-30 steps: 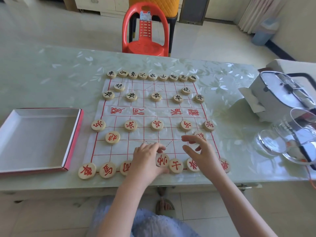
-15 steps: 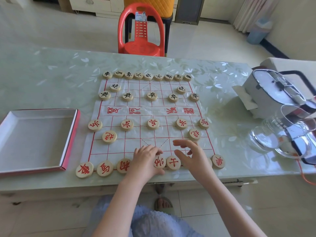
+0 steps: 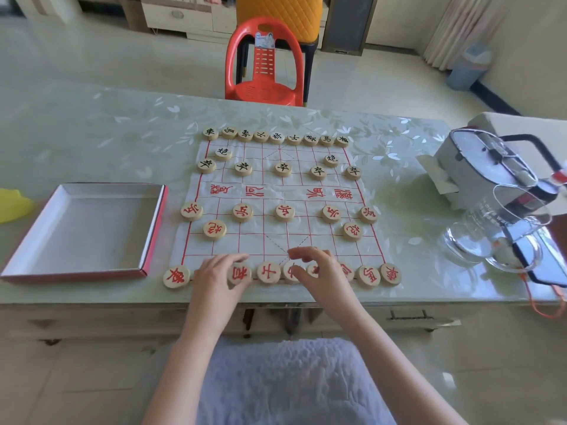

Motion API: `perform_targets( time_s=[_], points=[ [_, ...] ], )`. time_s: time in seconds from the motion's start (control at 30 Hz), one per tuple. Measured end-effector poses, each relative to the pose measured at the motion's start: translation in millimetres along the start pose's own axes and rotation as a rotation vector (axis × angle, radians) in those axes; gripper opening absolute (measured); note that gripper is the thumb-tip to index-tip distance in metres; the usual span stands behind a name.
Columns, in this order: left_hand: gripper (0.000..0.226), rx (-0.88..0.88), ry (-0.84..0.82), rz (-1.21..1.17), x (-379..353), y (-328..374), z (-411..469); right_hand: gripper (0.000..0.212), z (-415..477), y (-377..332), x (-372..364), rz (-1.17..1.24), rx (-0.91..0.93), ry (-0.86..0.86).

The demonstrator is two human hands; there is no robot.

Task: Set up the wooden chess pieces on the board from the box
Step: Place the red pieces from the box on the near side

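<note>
A white cloth board (image 3: pixel 285 191) with a red grid lies mid-table. Black-lettered wooden pieces (image 3: pixel 276 137) fill its far rows, and red-lettered pieces (image 3: pixel 268 273) line the near rows. The empty box (image 3: pixel 86 228), white inside with red sides, sits to the left of the board. My left hand (image 3: pixel 219 274) lies over the near row, hiding one piece, with relaxed fingers touching the piece beside it (image 3: pixel 240 275). My right hand (image 3: pixel 325 271) hovers over the row's middle pieces (image 3: pixel 291 271), its fingers loosely curled and holding nothing that I can see.
A glass jug (image 3: pixel 497 234) and a white box-like appliance (image 3: pixel 478 167) stand at the table's right end, with a dark flat object (image 3: pixel 546 265) under the jug. A yellow thing (image 3: pixel 12 207) shows at the left edge. A red plastic chair (image 3: pixel 265 65) stands beyond the table.
Both hands slid left along the near row: the left from the middle pieces towards the left end, the right onto the middle pieces. The right-end pieces are now uncovered.
</note>
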State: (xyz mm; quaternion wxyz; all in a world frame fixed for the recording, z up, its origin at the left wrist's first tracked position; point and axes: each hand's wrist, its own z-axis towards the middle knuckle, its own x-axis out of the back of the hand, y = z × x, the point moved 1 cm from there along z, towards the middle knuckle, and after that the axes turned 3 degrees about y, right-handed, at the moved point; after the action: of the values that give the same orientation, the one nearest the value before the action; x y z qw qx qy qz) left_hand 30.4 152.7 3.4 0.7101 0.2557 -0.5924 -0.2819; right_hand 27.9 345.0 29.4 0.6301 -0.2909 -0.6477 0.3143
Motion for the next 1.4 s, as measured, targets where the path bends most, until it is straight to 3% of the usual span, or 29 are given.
perform_targets(
  time_s=[0.2,0.4,0.6,0.8,1.0,1.2,1.4],
  points=[
    [0.032,0.116,0.188,-0.073,32.3,-31.3,-28.3,0.028,-11.9,-24.4,-36.2,0.026,0.047,-0.052],
    [0.036,0.179,0.281,-0.054,58.4,-62.0,-37.2,0.03,-10.7,-23.1,-60.7,-0.052,0.119,-0.034],
    [0.041,0.152,0.223,0.043,60.4,-78.4,-28.7,0.035,2.7,-23.1,-77.5,-0.132,0.206,-0.038],
    [0.051,-0.029,0.0,0.168,63.0,-79.3,-3.1,0.043,20.5,-32.0,-98.0,-0.18,0.304,-0.095],
    [0.06,-0.026,-0.166,0.215,71.2,-91.4,11.3,0.053,27.3,-35.5,-112.2,-0.246,0.392,-0.194],
    [0.056,-0.043,-0.199,0.193,60.7,-97.3,12.9,0.056,29.3,-32.1,-118.2,-0.295,0.41,-0.212],
    [0.051,0.025,-0.062,0.168,64.2,-96.2,11.5,0.054,32.6,-33.9,-128.8,-0.392,0.423,-0.182]
  ],
)
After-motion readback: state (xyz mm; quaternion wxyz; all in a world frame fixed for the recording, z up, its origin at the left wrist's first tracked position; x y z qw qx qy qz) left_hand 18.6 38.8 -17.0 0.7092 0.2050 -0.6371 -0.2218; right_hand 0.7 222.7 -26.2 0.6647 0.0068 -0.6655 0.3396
